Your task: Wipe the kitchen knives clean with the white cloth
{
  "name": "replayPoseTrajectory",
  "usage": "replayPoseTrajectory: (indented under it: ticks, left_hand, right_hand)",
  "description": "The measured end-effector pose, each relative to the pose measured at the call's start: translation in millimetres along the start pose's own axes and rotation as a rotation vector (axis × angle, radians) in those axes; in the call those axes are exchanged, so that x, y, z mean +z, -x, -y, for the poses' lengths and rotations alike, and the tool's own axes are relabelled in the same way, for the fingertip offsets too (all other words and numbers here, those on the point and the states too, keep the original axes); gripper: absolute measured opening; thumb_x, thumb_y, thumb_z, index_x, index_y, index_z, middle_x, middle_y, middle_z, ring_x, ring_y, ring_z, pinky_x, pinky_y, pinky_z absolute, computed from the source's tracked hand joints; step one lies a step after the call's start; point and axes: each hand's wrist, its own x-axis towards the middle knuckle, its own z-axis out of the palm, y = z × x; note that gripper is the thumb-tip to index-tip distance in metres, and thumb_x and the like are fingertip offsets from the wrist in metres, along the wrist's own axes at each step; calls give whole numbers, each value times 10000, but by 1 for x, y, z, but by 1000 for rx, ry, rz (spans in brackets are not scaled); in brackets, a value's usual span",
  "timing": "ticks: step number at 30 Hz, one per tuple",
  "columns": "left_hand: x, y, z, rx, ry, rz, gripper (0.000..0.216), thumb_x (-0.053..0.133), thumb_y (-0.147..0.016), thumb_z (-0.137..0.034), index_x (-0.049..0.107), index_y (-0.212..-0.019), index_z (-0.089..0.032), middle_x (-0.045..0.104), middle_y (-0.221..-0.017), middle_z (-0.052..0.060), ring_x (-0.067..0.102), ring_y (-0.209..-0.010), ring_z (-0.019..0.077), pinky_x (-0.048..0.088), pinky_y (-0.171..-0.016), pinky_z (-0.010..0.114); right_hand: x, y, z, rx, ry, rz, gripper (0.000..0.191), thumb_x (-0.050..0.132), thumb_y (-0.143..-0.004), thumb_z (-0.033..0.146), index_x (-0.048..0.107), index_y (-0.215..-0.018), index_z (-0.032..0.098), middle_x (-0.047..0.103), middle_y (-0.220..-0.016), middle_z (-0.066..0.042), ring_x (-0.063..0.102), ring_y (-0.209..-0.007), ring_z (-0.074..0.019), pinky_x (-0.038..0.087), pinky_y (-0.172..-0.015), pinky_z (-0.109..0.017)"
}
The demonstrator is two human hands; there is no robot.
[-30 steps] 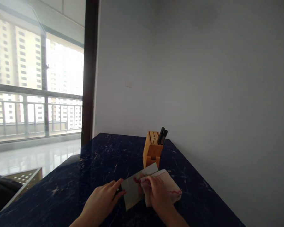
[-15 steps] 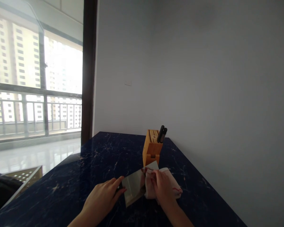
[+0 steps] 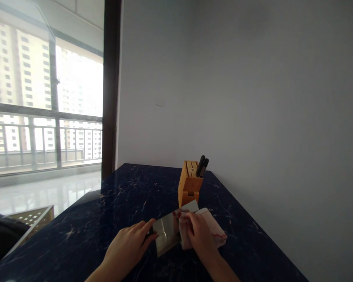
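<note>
My left hand (image 3: 132, 241) is closed around the dark handle of a cleaver (image 3: 164, 234), whose broad shiny blade points away to the right. Pinched in my right hand (image 3: 201, 233) is part of a pale cloth (image 3: 213, 225) with red markings, and the fingers press it against the blade. The rest of the cloth lies folded on the table beneath and beside that hand. Just beyond the blade tip stands a wooden knife block (image 3: 190, 182). Two black-handled tools (image 3: 202, 166) stick up from its right side, and other slots are visible in its top.
The dark blue marbled table (image 3: 141, 192) narrows toward a grey wall (image 3: 238, 98), which also runs along the right. A perforated metal-edged piece (image 3: 35, 221) and a black object (image 3: 4, 235) are at lower left. Beyond is a glazed balcony with a railing (image 3: 44, 143).
My right hand has slid slightly left along the blade with the cloth. The left hand keeps its grip on the cleaver. The knife block stays in place.
</note>
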Motion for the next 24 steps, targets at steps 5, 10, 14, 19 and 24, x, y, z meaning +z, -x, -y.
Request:
replayPoseTrajectory:
  ticks: [5, 10, 14, 19, 24]
  left_hand:
    - [-1, 1, -2, -28, 14, 13, 374, 334, -873, -415, 469, -1191, -274, 635, -1010, 31, 609, -865, 204, 451, -742, 309]
    - [-1, 1, -2, -21, 21, 10, 387, 327, -871, -430, 463, -1200, -277, 633, -1013, 33, 607, -865, 208, 449, -745, 315]
    - [1, 1, -2, -35, 37, 16, 379, 342, -867, -422, 472, -1192, -278, 633, -1013, 37, 607, -870, 203, 443, -752, 304]
    - [1, 0, 1, -24, 18, 2, 387, 326, -872, -422, 475, -1190, -260, 638, -990, 46, 613, -849, 208, 450, -734, 310]
    - [-7, 0, 7, 3, 3, -18, 380, 323, -875, -406, 470, -1195, -264, 633, -984, 38, 600, -871, 207, 443, -755, 322]
  right_hand:
    - [-1, 1, 13, -94, 14, 41, 162, 411, -835, 194, 558, -899, 217, 584, -844, -29, 507, -850, -184, 373, -757, -299]
    - [1, -1, 1, -43, 158, -14, 228, 406, -810, 149, 523, -1004, 175, 557, -847, -60, 485, -826, -202, 367, -747, -322]
    - [1, 4, 8, -107, 125, 33, 215, 411, -819, 163, 521, -988, 238, 531, -844, -28, 475, -837, -186, 361, -751, -299]
    - [-5, 8, 19, -145, 23, 107, 200, 408, -828, 171, 512, -987, 233, 530, -881, -26, 482, -881, -178, 373, -779, -295]
    - [1, 9, 20, -210, 46, 115, 269, 388, -824, 133, 480, -1060, 224, 540, -963, -46, 487, -931, -190, 378, -820, -330]
